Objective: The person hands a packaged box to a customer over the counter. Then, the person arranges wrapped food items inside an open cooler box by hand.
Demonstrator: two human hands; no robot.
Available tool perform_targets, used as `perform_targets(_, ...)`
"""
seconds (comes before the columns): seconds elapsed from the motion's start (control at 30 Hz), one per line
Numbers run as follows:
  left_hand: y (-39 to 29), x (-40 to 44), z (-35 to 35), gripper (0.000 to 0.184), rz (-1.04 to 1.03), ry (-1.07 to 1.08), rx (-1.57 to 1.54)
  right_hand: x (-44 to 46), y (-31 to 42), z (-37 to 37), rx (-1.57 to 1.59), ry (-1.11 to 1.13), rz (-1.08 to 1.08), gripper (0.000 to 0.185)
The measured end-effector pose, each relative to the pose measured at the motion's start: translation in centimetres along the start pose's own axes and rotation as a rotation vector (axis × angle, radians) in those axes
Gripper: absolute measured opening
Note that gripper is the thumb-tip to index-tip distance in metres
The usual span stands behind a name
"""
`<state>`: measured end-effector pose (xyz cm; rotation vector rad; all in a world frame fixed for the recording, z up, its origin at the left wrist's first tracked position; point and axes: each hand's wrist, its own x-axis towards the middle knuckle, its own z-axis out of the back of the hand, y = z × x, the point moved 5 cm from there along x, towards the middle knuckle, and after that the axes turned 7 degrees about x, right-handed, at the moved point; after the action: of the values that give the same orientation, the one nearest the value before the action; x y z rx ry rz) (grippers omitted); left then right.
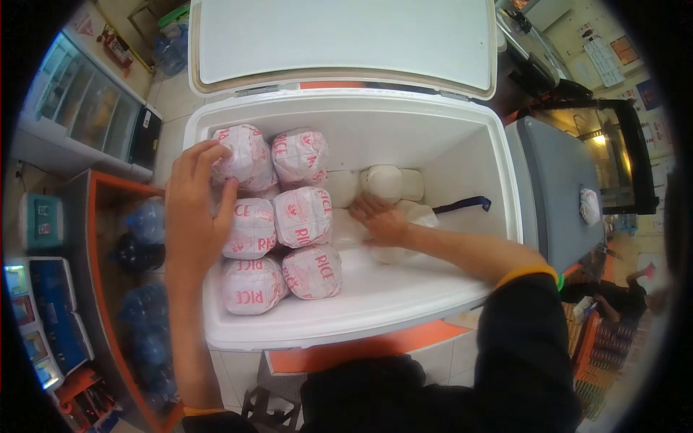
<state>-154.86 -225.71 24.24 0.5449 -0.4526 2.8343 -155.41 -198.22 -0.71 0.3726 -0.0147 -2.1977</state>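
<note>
Item: one white, rectangular, hard-plastic cooler (440, 126), its pale flat lid (346, 40) raised at the far side.

Contents, left: six rounded packs in white paper with red "RICE" lettering, in three rows of two, with part of another pack showing beneath the far row. The far-left pack (244, 155) sits in the corner, next to the far-right pack (300, 157).

Contents, middle: several plain, off-white, rounded bundles (381, 182) on the cooler floor; exact count hidden by the arm. Beside them, a dark blue strap (465, 206).

Left hand (193, 198): on the far-left pack, thumb and fingers set wide apart against its near side. Whether they bear its weight, I cannot tell.

Right hand (382, 220): reaching low among the plain bundles, fingers extended over them; whether they grip one, I cannot tell.

Hazards, in my judgement: the far-left pack could roll or knock its neighbour if pushed off-centre, being round and seemingly perched on another. Thin-looking paper could tear under hard fingertips. The strap could get trapped under a bundle slid towards it.
</note>
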Motion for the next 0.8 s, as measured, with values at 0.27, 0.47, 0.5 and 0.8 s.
perform_targets(0.27,-0.1,0.0,-0.1,0.033,-0.012,-0.024,-0.013,1.1,-0.9,0.5,-0.179,-0.020,-0.021,0.078)
perform_targets(0.47,-0.1,0.0,-0.1,0.033,-0.005,-0.028,-0.001,-1.3,0.2,4.0,0.086,-0.220,-0.012,0.072)
perform_targets(0.5,-0.1,0.0,-0.2,0.034,-0.006,-0.013,0.005,-1.6,0.3,4.7,0.149,-0.271,-0.015,0.072)
perform_targets(0.8,0.3,-0.1,-0.2,0.033,0.002,-0.035,-0.010,-0.3,3.3,1.9,0.833,-0.024,0.328,0.060)
